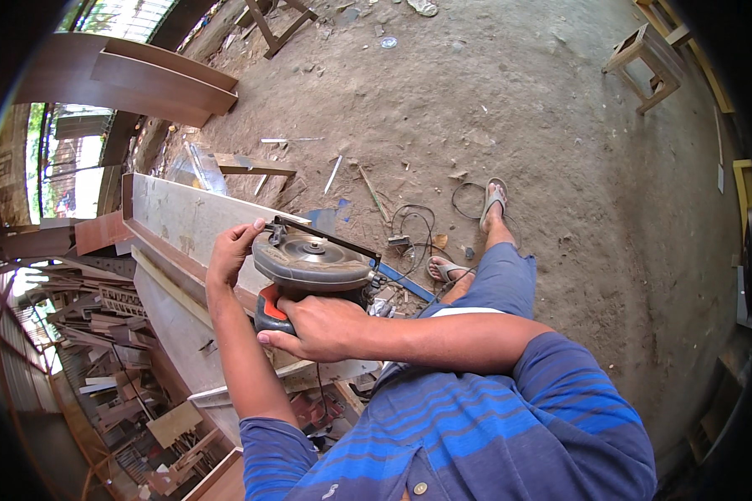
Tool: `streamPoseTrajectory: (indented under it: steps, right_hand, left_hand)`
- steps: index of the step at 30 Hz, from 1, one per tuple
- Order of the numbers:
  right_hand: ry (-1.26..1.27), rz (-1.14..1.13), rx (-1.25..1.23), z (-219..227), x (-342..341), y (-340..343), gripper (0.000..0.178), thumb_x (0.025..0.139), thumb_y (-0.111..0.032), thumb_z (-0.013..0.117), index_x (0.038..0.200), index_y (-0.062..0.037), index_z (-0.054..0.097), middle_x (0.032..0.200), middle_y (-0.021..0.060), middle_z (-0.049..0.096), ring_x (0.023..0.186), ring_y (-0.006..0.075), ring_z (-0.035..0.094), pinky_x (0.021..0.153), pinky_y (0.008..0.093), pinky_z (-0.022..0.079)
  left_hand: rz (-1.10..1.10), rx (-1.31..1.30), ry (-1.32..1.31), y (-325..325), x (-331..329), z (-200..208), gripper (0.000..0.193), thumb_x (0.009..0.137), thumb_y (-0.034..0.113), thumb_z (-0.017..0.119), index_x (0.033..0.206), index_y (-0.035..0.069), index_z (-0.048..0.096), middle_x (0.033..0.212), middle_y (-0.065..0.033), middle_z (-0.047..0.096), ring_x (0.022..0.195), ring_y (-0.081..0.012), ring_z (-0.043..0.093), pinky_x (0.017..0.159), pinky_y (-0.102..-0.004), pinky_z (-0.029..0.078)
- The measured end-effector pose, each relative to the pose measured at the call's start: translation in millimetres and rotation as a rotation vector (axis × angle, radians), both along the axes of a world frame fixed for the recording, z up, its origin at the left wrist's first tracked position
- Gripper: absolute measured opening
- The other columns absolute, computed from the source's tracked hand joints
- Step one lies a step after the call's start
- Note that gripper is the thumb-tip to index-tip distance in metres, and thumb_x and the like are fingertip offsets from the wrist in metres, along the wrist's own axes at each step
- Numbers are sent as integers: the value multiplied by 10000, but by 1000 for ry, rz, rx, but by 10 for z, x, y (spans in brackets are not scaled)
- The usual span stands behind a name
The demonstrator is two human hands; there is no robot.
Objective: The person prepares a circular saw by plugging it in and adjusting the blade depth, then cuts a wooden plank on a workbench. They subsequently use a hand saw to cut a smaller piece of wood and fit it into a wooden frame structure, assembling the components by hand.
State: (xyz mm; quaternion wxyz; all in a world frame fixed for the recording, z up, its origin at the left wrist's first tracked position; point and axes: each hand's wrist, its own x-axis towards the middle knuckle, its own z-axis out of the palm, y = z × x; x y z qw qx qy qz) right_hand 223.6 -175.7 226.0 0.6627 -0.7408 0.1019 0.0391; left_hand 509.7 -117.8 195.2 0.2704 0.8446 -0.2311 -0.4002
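I hold a circular saw (309, 275) in front of my body, turned so its round blade face and hub show on top. My right hand (322, 326) is wrapped round its black and orange handle. With fingers bent, my left hand (236, 250) grips the saw's far left edge, by the end of the dark base plate (330, 237). The base plate is seen nearly edge-on. To the left of the saw, close beneath my left forearm, lies a long pale wooden panel (194, 215) with brown edges.
Stacked boards and offcuts (117, 367) crowd the left side. Brown boards (134, 79) stand at the far left, and a wooden stool (643, 68) at the far right. A black cable (414, 219) loops on the dirt floor (510, 108) beside my sandalled feet, among scattered strips.
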Motion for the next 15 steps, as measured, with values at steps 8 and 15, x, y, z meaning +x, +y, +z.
streamPoseTrajectory:
  steps: [8, 15]
  right_hand:
    - [12, 8, -6, 10, 14, -24, 750, 1024, -687, 447, 1242, 12, 609, 1006, 292, 741, 967, 477, 721, 844, 570, 573]
    - [-9, -9, -15, -11, 28, -9, 748, 1026, -678, 451, 1250, 18, 609, 999, 291, 742, 961, 479, 722, 843, 568, 576]
  left_hand:
    - [25, -14, 10, -4, -13, -6, 426, 958, 449, 786, 1010, 27, 806, 776, 67, 641, 676, -38, 472, 616, -239, 355]
    - [21, -23, 18, -14, -2, 3, 423, 953, 446, 792, 1019, 28, 807, 785, 68, 641, 678, -36, 470, 617, -237, 353]
